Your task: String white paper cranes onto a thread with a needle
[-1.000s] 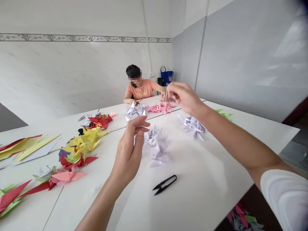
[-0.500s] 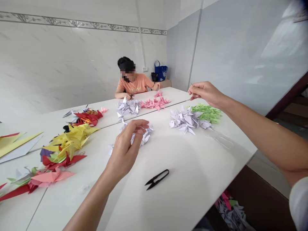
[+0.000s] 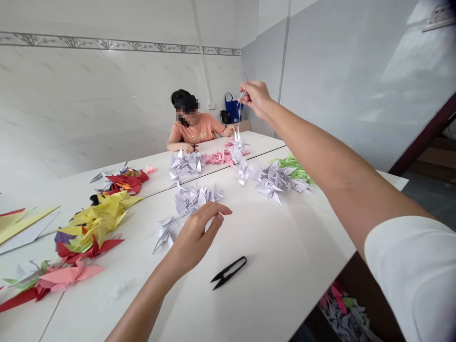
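White-tiled workroom, a long white bench [image 3: 285, 285] crowded with folded paper cranes. Closest to the camera, black thread snips [image 3: 228, 273] lie on the bare bench top, near the person's left hand [image 3: 194, 237]. That hand's grip is released, its fingers loosely spread and holding nothing, at the edge of a loose heap of white paper cranes [image 3: 188, 202]; whether it touches them cannot be told. The right hand [image 3: 253, 97], a white sleeve [image 3: 409, 270] on its arm in the foreground, is raised high above the bench, its grip pinched on a thin pale strand [image 3: 241, 97]. Beneath it stands a short column of white cranes [image 3: 242, 164]; any link to the strand cannot be made out. To the right, a second white heap [image 3: 276, 181] lies against green cranes [image 3: 294, 165]. Along the bench's left side run yellow cranes [image 3: 99, 216], red cranes [image 3: 124, 179] and a large pink crane [image 3: 69, 278]. Below the bench's right edge sits a jumble of paper cranes [image 3: 342, 311]. Farther along, white cranes [image 3: 185, 165] lie beside pink cranes [image 3: 217, 157]. At the far end, a co-worker [image 3: 190, 121] in an orange shirt sits working, a blue bag [image 3: 233, 107] by the wall behind.
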Available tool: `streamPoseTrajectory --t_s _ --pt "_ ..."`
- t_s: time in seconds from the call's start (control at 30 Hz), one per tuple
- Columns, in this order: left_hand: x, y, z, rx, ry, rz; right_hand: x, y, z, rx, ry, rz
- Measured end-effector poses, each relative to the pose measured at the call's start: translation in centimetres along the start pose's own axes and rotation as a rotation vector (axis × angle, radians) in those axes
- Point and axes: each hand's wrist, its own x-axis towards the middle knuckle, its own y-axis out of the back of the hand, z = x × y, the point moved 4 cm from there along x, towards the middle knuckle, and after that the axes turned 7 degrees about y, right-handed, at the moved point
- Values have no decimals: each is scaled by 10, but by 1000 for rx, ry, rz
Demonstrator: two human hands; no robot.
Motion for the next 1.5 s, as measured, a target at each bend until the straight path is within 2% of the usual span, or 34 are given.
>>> streamPoseTrajectory --t_s 0.1,0.17,0.2,0.27,0.4,0.5,0.63,0.73,0.83,1.0,1.2,1.3,1.5 --pt "0 0 -5 -1 14 -10 -8 29 -8 1 48 53" --pt "0 -1 -7 -9 21 -29 -37 60 -7 -12 54 50" --pt "0 -3 -8 -15 24 -41 -58 77 -4 -27 43 27" --pt "1 -5 -9 -32 26 -65 -111 107 3 -132 0 -129" --pt "3 -12 -12 -70 34 -101 -233 161 22 -470 -222 -402" --pt "6 -18 -12 -85 33 -124 -301 192 31 -576 -349 -419" --pt "7 -25 -13 -57 47 -157 -352 210 43 -665 -389 -396" --pt "7 -30 -13 -46 49 -175 -370 208 50 -774 -319 -487" --pt "8 -39 -15 -51 51 -206 -374 205 56 -941 -211 -570" --pt "13 -62 -20 -58 41 -286 -350 208 74 -1173 -143 -493" --pt "23 -89 -27 -2 24 -383 -330 185 104 -1323 -102 -639" --pt "26 -93 -31 5 26 -384 -340 178 101 -1399 -87 -710" --pt "25 -94 -36 -4 31 -380 -368 177 73 -1443 -50 -768"
